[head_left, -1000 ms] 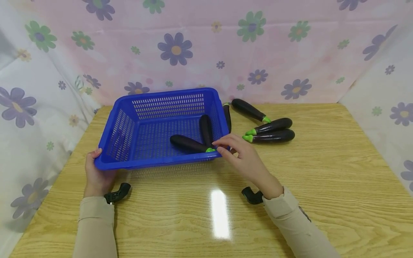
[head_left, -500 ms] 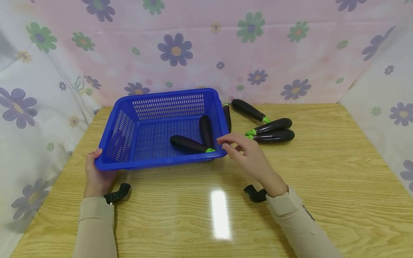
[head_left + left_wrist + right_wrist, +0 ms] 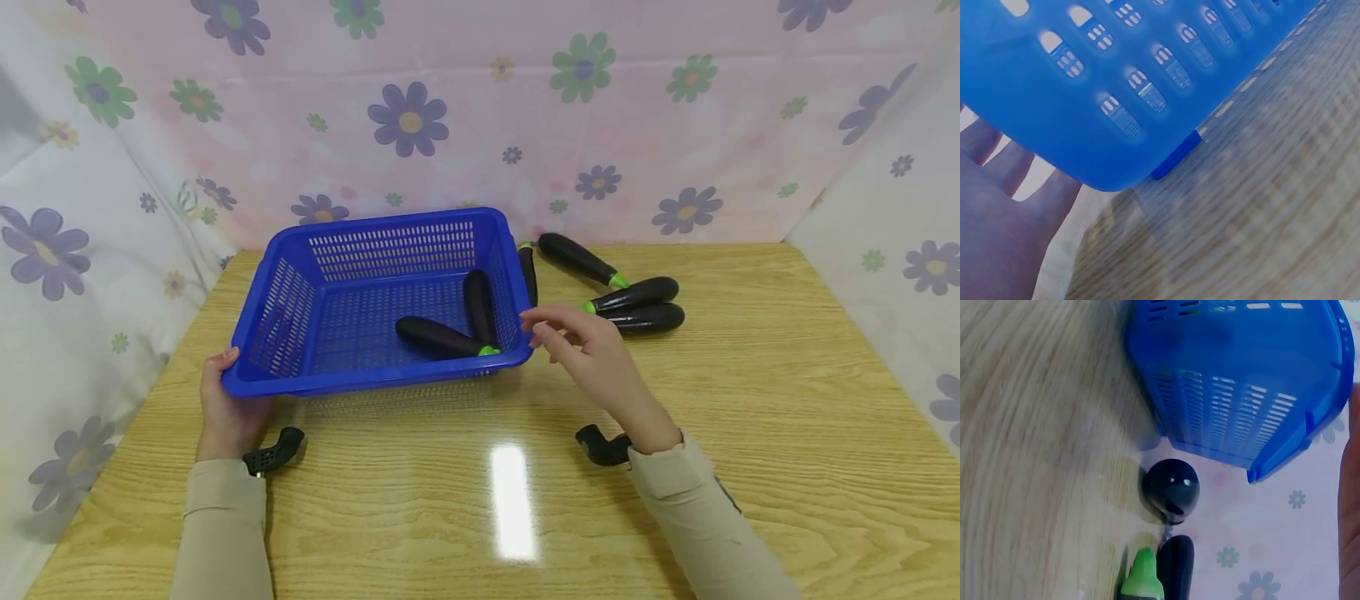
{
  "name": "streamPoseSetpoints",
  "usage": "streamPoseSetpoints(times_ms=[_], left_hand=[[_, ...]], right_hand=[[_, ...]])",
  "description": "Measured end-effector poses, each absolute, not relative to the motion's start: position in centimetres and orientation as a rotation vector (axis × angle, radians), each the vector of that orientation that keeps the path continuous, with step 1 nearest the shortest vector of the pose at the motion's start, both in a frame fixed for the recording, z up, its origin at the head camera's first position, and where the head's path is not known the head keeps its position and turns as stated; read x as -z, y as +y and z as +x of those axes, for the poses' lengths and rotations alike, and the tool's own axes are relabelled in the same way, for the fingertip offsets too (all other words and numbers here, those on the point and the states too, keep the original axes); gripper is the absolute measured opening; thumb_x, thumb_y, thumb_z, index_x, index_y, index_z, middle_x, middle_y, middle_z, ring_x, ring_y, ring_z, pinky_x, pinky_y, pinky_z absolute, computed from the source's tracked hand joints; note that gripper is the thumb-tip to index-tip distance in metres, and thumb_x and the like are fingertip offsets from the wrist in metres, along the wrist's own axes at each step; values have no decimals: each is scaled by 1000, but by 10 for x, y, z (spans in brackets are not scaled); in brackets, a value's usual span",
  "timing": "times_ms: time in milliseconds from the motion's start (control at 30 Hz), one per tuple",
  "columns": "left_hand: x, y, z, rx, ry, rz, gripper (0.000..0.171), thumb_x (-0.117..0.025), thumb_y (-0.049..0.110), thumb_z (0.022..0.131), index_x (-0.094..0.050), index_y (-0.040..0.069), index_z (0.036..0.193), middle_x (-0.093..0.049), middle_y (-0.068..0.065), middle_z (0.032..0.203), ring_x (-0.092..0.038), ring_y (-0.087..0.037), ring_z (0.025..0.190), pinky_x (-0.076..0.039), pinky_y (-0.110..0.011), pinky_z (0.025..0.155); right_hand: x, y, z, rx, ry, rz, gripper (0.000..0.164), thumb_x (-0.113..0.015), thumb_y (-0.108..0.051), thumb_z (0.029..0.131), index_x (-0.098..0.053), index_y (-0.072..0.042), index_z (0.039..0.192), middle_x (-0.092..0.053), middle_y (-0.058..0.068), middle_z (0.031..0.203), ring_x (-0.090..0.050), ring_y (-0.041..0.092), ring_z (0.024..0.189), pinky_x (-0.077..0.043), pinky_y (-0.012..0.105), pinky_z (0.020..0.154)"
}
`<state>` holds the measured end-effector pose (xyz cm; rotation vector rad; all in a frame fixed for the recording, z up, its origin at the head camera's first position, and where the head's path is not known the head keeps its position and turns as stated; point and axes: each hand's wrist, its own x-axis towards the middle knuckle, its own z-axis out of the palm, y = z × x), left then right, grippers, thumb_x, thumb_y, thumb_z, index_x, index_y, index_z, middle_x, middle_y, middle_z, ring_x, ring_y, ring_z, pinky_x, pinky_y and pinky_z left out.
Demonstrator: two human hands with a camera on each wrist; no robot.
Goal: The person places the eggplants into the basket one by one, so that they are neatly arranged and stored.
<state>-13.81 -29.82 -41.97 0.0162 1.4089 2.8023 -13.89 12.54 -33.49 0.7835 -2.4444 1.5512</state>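
Observation:
My left hand point(image 3: 228, 408) grips the near left corner of a blue plastic basket point(image 3: 375, 380), its thumb over the rim; the left wrist view shows fingers point(image 3: 1054, 200) behind the slotted wall. Inside the basket, toward its right end, lie two dark eggplants, one slanting along the front point(image 3: 438, 337) and one against the right side point(image 3: 480, 304). My right hand point(image 3: 592, 358) hovers at the near right corner, fingers loosely bent, holding nothing. In the right wrist view only its edge point(image 3: 1350, 506) shows, beside the basket point(image 3: 1229, 337).
Several eggplants lie on the wooden table point(image 3: 750, 400) right of the basket: one at the back point(image 3: 577, 257), two side by side point(image 3: 645, 318), and one point(image 3: 528, 275) partly hidden by the rim. A flowered cloth point(image 3: 480, 108) hangs behind the table.
My right hand has drawn back to the right, off the basket's near right corner and its eggplant stems. The left hand and basket have stayed in place.

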Motion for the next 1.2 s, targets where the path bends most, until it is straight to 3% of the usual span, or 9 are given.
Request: streamPoseSetpoints(times_ms=[133, 433, 633, 833, 1200], left_hand=[[420, -298, -138, -2803, 1412, 20, 57, -45, 32, 85, -31, 16, 138, -37, -7, 137, -40, -20, 115, -22, -33, 96], [418, -298, -137, -2806, 1407, 17, 56, -45, 33, 85, -31, 18, 138, -33, -6, 140, -38, -20, 118, -20, -33, 97], [419, -298, -138, -2811, 1400, -1, 57, -46, 32, 85, -31, 19, 138, -34, -6, 139, -38, -20, 118, -22, -33, 97], [420, -298, -138, -2813, 1396, 13, 58, -48, 31, 84, -30, 20, 138, -37, -6, 137, -41, -19, 114, -25, -32, 95], [420, -298, -138, -2836, 1352, 37, 60, -53, 29, 82, -31, 18, 138, -40, -7, 135, -43, -20, 113, -27, -33, 95]], right_hand=[[334, 129, -140, -1540, -2459, 742, 21, -49, -8, 91, -60, 0, 107, -64, 11, 90, -60, 22, 73, -47, 28, 56], [334, 142, -147, -1539, -2479, 665, 22, -49, -9, 91, -59, -2, 109, -63, 11, 88, -59, 24, 73, -48, 33, 58], [340, 157, -154, -1575, -2499, 591, 25, -48, -14, 92, -58, -3, 112, -63, 13, 92, -59, 23, 76, -49, 31, 60], [356, 178, -168, -1607, -2527, 479, 28, -49, -26, 92, -58, -14, 115, -62, 11, 97, -59, 16, 80, -49, 26, 64], [365, 203, -179, -1634, -2543, 430, 31, -48, -32, 91, -57, -17, 117, -60, 7, 103, -58, 24, 91, -48, 24, 69]])
